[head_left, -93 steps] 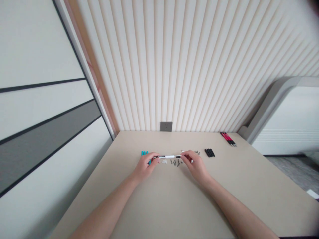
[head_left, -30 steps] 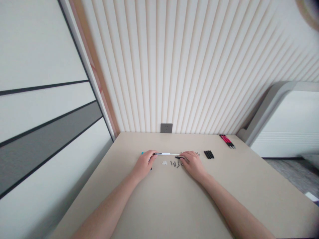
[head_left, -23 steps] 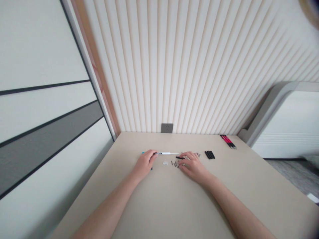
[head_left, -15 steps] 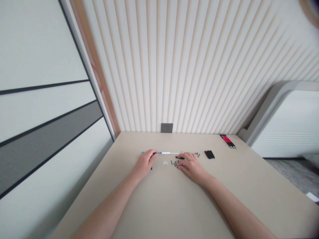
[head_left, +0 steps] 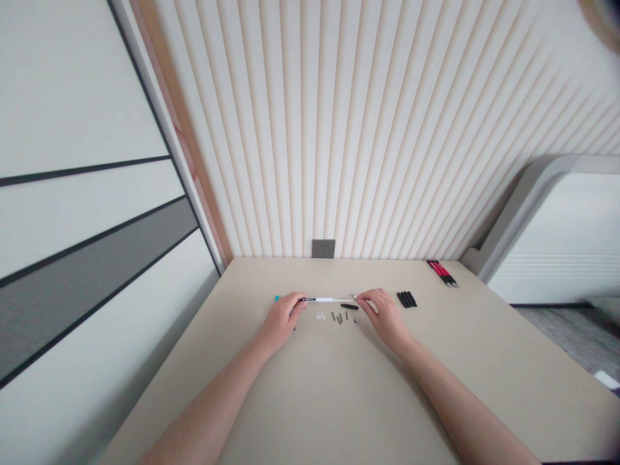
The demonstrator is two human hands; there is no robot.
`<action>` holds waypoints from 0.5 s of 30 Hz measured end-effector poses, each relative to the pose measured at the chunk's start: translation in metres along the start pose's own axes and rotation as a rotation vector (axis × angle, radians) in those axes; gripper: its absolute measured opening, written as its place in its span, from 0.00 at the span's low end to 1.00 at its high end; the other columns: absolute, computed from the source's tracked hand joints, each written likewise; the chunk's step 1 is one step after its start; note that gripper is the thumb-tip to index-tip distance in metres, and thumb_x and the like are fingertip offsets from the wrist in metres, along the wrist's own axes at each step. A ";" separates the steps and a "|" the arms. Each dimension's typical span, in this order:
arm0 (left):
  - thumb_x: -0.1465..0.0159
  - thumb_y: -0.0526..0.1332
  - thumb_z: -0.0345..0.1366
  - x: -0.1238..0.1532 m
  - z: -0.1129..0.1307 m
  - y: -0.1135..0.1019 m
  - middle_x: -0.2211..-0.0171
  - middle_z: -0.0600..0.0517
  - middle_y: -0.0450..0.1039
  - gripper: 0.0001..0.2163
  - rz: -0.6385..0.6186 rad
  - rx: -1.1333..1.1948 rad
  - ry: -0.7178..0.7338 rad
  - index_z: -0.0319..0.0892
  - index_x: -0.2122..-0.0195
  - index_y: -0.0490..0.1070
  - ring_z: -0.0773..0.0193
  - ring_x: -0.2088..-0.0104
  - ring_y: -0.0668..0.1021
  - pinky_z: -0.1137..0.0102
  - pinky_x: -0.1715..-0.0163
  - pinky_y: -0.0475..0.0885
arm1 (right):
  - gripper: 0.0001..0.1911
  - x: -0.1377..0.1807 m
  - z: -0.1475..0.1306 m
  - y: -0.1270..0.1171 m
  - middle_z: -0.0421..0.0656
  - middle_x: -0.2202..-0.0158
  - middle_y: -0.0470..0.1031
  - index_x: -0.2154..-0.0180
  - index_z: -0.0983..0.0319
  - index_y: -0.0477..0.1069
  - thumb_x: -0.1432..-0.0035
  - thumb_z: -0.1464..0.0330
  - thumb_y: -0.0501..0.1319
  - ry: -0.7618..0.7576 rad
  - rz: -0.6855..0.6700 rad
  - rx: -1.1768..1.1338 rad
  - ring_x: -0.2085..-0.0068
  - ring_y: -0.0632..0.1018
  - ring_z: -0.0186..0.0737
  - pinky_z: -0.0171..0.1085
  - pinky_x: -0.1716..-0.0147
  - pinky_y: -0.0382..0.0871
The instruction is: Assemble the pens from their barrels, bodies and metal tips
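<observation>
Right hand point(head_left: 385, 316) moved right, spread; left grip point(head_left: 281, 321) pinches white pen point(head_left: 323, 299) near table's edge point(head_left: 300, 258).

**Nothing legible**

The white pen point(head_left: 325, 299) has a black band point(head_left: 308, 299) near one end, and pale marks point(head_left: 307, 299) on that band may be printing, but they are too small and blurred to read. No other text, label, brand, number or sign can be read in the view
</observation>
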State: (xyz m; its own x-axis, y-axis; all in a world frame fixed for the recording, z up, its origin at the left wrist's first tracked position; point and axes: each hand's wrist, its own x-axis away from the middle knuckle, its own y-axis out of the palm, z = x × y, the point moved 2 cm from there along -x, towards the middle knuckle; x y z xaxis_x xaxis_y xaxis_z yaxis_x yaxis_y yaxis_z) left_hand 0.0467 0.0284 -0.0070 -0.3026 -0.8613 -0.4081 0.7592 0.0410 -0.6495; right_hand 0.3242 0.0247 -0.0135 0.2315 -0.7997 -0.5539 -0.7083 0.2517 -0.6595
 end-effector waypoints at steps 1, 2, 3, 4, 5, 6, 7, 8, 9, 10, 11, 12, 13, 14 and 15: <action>0.31 0.52 0.39 0.000 0.000 0.000 0.64 0.50 0.77 0.11 0.002 0.000 -0.003 0.43 0.57 0.72 0.61 0.63 0.77 0.68 0.58 0.69 | 0.09 0.000 0.000 0.001 0.47 0.64 0.78 0.63 0.59 0.74 0.34 0.65 0.55 -0.003 -0.002 -0.002 0.59 0.75 0.48 0.47 0.57 0.68; 0.31 0.52 0.39 0.000 0.000 0.000 0.64 0.50 0.77 0.11 0.002 -0.001 -0.007 0.43 0.57 0.72 0.61 0.63 0.77 0.68 0.58 0.69 | 0.09 0.000 0.000 0.001 0.47 0.64 0.78 0.63 0.59 0.74 0.35 0.66 0.56 -0.007 -0.003 -0.003 0.59 0.75 0.48 0.47 0.57 0.68; 0.31 0.52 0.40 0.000 0.001 0.000 0.64 0.50 0.77 0.11 0.001 -0.001 -0.010 0.43 0.57 0.72 0.61 0.63 0.77 0.68 0.58 0.69 | 0.09 0.000 -0.001 0.001 0.47 0.64 0.78 0.63 0.59 0.74 0.35 0.66 0.56 -0.011 -0.004 -0.005 0.59 0.75 0.48 0.47 0.57 0.68; 0.31 0.52 0.40 0.000 0.001 -0.001 0.64 0.50 0.77 0.11 -0.001 -0.001 -0.012 0.43 0.57 0.72 0.61 0.63 0.77 0.68 0.58 0.69 | 0.09 0.000 -0.001 0.001 0.47 0.64 0.78 0.63 0.59 0.74 0.35 0.66 0.56 -0.015 -0.004 -0.006 0.59 0.75 0.48 0.47 0.57 0.68; 0.31 0.52 0.40 0.000 0.001 -0.001 0.65 0.50 0.77 0.11 -0.004 -0.002 -0.012 0.43 0.57 0.72 0.61 0.63 0.77 0.69 0.59 0.69 | 0.09 0.000 -0.001 0.001 0.47 0.63 0.78 0.62 0.59 0.74 0.35 0.66 0.56 -0.018 -0.004 -0.008 0.59 0.75 0.48 0.47 0.57 0.68; 0.31 0.51 0.40 0.000 0.001 -0.001 0.65 0.50 0.77 0.12 -0.006 -0.004 -0.010 0.43 0.57 0.72 0.61 0.63 0.77 0.69 0.59 0.69 | 0.09 0.000 -0.001 0.001 0.47 0.63 0.78 0.62 0.59 0.74 0.35 0.66 0.56 -0.019 -0.005 -0.009 0.59 0.75 0.48 0.47 0.57 0.68; 0.31 0.51 0.40 0.000 0.001 -0.001 0.65 0.51 0.77 0.12 -0.008 -0.005 -0.008 0.44 0.57 0.72 0.61 0.63 0.77 0.69 0.59 0.69 | 0.09 0.000 -0.002 0.001 0.47 0.63 0.78 0.62 0.59 0.74 0.35 0.66 0.56 -0.018 -0.007 -0.009 0.59 0.75 0.48 0.48 0.57 0.68; 0.31 0.52 0.40 0.000 0.001 -0.001 0.65 0.51 0.77 0.11 -0.009 -0.006 -0.005 0.44 0.57 0.72 0.61 0.63 0.77 0.69 0.60 0.69 | 0.09 0.000 -0.002 0.001 0.47 0.63 0.78 0.62 0.58 0.74 0.34 0.66 0.56 -0.016 -0.010 -0.009 0.59 0.75 0.48 0.48 0.57 0.67; 0.31 0.52 0.40 0.000 0.001 -0.001 0.65 0.51 0.77 0.11 -0.008 -0.006 -0.004 0.44 0.57 0.73 0.61 0.63 0.77 0.69 0.60 0.69 | 0.09 0.001 -0.003 0.001 0.46 0.63 0.78 0.63 0.58 0.74 0.34 0.66 0.55 -0.013 -0.014 -0.009 0.59 0.75 0.48 0.48 0.57 0.67; 0.31 0.52 0.39 0.000 0.001 -0.001 0.65 0.51 0.77 0.11 -0.008 -0.004 -0.002 0.44 0.57 0.73 0.61 0.63 0.77 0.69 0.60 0.69 | 0.09 0.001 -0.003 0.001 0.46 0.63 0.78 0.63 0.58 0.74 0.34 0.66 0.55 -0.011 -0.017 -0.009 0.59 0.75 0.48 0.48 0.57 0.67; 0.31 0.52 0.39 0.000 0.000 -0.001 0.65 0.51 0.77 0.11 -0.008 -0.004 0.000 0.44 0.57 0.73 0.61 0.63 0.77 0.69 0.60 0.69 | 0.09 0.001 -0.004 0.001 0.46 0.64 0.78 0.63 0.58 0.74 0.34 0.66 0.55 -0.010 -0.019 -0.008 0.59 0.75 0.48 0.47 0.57 0.67; 0.31 0.52 0.39 0.000 0.000 0.000 0.65 0.51 0.77 0.11 -0.008 -0.005 0.002 0.44 0.57 0.73 0.61 0.63 0.77 0.69 0.60 0.69 | 0.09 0.001 -0.004 0.001 0.46 0.64 0.78 0.63 0.58 0.74 0.34 0.65 0.55 -0.009 -0.020 -0.009 0.59 0.75 0.48 0.47 0.56 0.67; 0.31 0.52 0.39 0.000 0.000 0.000 0.64 0.50 0.77 0.11 -0.009 -0.008 0.006 0.43 0.57 0.73 0.61 0.63 0.77 0.69 0.60 0.69 | 0.09 0.001 -0.005 0.001 0.46 0.64 0.78 0.63 0.58 0.74 0.34 0.65 0.55 -0.010 -0.021 -0.012 0.59 0.75 0.48 0.47 0.56 0.67; 0.31 0.52 0.39 0.000 -0.001 0.001 0.64 0.50 0.77 0.11 -0.014 -0.014 0.012 0.43 0.57 0.73 0.61 0.63 0.77 0.69 0.59 0.69 | 0.10 0.001 -0.006 0.001 0.46 0.64 0.78 0.63 0.58 0.74 0.34 0.65 0.55 -0.015 -0.023 -0.017 0.59 0.75 0.48 0.47 0.56 0.67; 0.31 0.52 0.40 0.000 -0.001 0.001 0.64 0.50 0.77 0.11 -0.022 -0.020 0.018 0.43 0.58 0.73 0.61 0.63 0.77 0.69 0.59 0.69 | 0.10 0.001 -0.008 0.002 0.46 0.64 0.77 0.63 0.58 0.74 0.34 0.65 0.55 -0.022 -0.029 -0.026 0.59 0.75 0.47 0.47 0.57 0.67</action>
State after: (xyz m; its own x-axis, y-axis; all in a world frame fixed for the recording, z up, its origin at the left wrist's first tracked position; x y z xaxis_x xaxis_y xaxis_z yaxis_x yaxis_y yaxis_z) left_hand 0.0470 0.0293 -0.0083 -0.3299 -0.8529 -0.4046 0.7405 0.0321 -0.6713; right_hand 0.3180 0.0197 -0.0116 0.2670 -0.7940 -0.5461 -0.7180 0.2142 -0.6623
